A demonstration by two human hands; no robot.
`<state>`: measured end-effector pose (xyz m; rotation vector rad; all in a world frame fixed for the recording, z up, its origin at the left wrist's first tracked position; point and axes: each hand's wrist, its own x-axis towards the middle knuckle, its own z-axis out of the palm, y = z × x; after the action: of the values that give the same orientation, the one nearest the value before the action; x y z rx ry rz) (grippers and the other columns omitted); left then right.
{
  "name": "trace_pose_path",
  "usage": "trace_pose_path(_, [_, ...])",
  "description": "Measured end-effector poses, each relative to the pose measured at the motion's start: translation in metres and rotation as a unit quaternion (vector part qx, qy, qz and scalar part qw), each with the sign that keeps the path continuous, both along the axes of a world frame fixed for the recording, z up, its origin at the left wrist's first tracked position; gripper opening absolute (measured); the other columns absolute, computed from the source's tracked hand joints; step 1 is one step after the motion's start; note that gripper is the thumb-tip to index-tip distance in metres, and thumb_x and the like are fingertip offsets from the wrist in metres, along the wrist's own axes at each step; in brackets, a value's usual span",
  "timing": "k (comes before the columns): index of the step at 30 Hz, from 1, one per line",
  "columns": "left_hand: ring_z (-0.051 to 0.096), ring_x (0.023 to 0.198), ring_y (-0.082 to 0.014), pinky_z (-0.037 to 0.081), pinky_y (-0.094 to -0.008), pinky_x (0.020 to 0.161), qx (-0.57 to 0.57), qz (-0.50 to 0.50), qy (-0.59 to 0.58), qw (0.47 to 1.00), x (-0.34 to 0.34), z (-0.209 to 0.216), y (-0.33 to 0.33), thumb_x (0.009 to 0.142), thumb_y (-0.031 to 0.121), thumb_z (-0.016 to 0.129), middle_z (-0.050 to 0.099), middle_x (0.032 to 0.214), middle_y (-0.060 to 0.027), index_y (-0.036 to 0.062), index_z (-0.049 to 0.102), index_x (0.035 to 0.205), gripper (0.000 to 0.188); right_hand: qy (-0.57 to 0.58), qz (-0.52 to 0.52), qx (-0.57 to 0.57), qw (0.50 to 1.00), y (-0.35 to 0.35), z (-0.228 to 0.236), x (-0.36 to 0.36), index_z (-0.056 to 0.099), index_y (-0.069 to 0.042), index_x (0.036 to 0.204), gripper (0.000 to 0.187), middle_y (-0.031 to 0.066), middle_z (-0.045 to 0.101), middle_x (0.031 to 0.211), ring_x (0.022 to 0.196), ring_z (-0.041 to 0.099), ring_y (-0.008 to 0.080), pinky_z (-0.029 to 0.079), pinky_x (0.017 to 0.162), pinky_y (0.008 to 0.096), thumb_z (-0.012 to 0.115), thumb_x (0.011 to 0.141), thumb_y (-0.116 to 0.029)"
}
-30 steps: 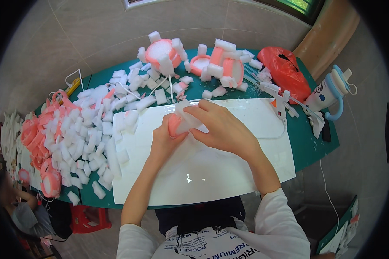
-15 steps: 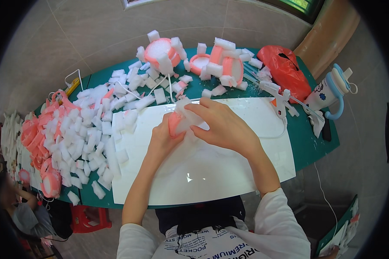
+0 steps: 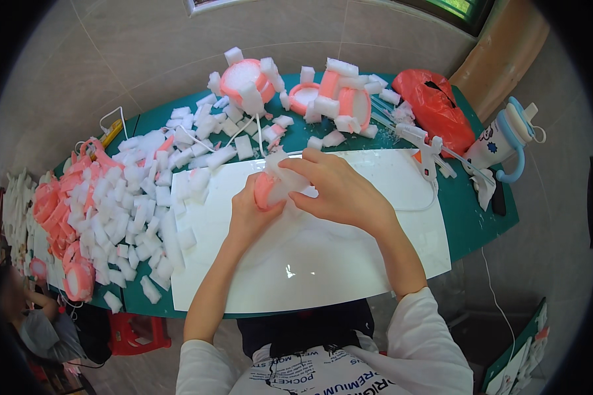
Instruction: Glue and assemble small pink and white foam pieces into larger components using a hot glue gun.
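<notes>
Above the white board (image 3: 310, 276), my left hand (image 3: 249, 214) is closed around a pink-rimmed foam piece (image 3: 263, 189) with a white face. My right hand (image 3: 342, 192) pinches a white foam block (image 3: 290, 176) between thumb and fingers, against the upper right side of the pink piece. My fingers hide part of both, so whether the block is stuck on cannot be seen. Farther back stands a round pink-and-white foam piece (image 3: 244, 76) with blocks attached around it. Several similar pink rings (image 3: 354, 108) with blocks are to its right.
Many loose white foam blocks (image 3: 122, 217) cover the left side, beside a pile of pink pieces (image 3: 53, 217). A glue gun (image 3: 428, 155), a red plastic bag (image 3: 435, 108) and a tumbler (image 3: 497, 145) stand to the right. Another person (image 3: 53, 329) sits at lower left.
My left hand and forearm have shifted very slightly, with the pink foam piece tilting a little. The right hand keeps nearly the same place on the block.
</notes>
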<state>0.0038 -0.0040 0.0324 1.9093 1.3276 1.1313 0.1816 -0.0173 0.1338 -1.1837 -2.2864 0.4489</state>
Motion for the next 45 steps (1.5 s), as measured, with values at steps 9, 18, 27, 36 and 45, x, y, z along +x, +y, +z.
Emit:
trace_pose_path(9, [0.065, 0.077, -0.0239, 0.050, -0.0296, 0.070, -0.031, 0.032, -0.032, 0.999, 0.005, -0.006, 0.000, 0.064, 0.013, 0.076, 0.067, 0.088, -0.0129, 0.0015, 0.058, 0.104, 0.045, 0.009, -0.008, -0.003, 1.000, 0.000, -0.002, 0.000, 0.056, -0.003, 0.113, 0.041, 0.0141, 0.056, 0.094, 0.085, 0.057, 0.0267, 0.047, 0.074, 0.0330, 0.064, 0.074, -0.015])
trace_pose_path(18, [0.065, 0.073, -0.0268, 0.050, -0.0299, 0.068, -0.031, 0.012, 0.031, 0.999, -0.001, 0.004, 0.002, 0.064, 0.013, 0.075, 0.067, 0.084, -0.0137, 0.0015, 0.060, 0.105, 0.044, 0.024, -0.015, -0.007, 1.000, 0.005, -0.005, 0.003, 0.057, -0.004, 0.113, 0.040, 0.0130, 0.056, 0.094, 0.085, 0.056, 0.0267, 0.046, 0.075, 0.0335, 0.063, 0.074, -0.014])
trace_pose_path(27, [0.065, 0.073, -0.0268, 0.050, -0.0306, 0.068, -0.046, -0.012, 0.040, 0.998, -0.004, 0.006, 0.003, 0.065, 0.012, 0.073, 0.067, 0.084, -0.0139, 0.0013, 0.061, 0.102, 0.041, -0.013, -0.033, -0.045, 0.998, 0.002, 0.003, 0.001, 0.057, -0.004, 0.111, 0.038, 0.0126, 0.055, 0.094, 0.086, 0.055, 0.0273, 0.044, 0.078, 0.0342, 0.062, 0.074, -0.015])
trace_pose_path(36, [0.065, 0.073, -0.0284, 0.050, -0.0311, 0.068, -0.063, -0.021, 0.037, 0.997, -0.003, 0.010, 0.001, 0.066, 0.011, 0.072, 0.066, 0.083, -0.0150, 0.0026, 0.060, 0.105, 0.042, -0.009, -0.037, -0.049, 0.998, 0.001, 0.003, 0.000, 0.057, -0.003, 0.111, 0.038, 0.0133, 0.056, 0.096, 0.089, 0.055, 0.0279, 0.044, 0.080, 0.0341, 0.062, 0.074, -0.015])
trace_pose_path(45, [0.063, 0.074, -0.0297, 0.050, -0.0323, 0.068, -0.041, -0.026, 0.047, 0.998, -0.002, 0.010, -0.001, 0.066, 0.010, 0.071, 0.065, 0.085, -0.0150, 0.0031, 0.060, 0.105, 0.041, -0.029, -0.048, -0.060, 0.997, -0.002, 0.006, -0.001, 0.058, -0.005, 0.112, 0.039, 0.0142, 0.056, 0.102, 0.095, 0.054, 0.0308, 0.042, 0.085, 0.0362, 0.062, 0.074, -0.016])
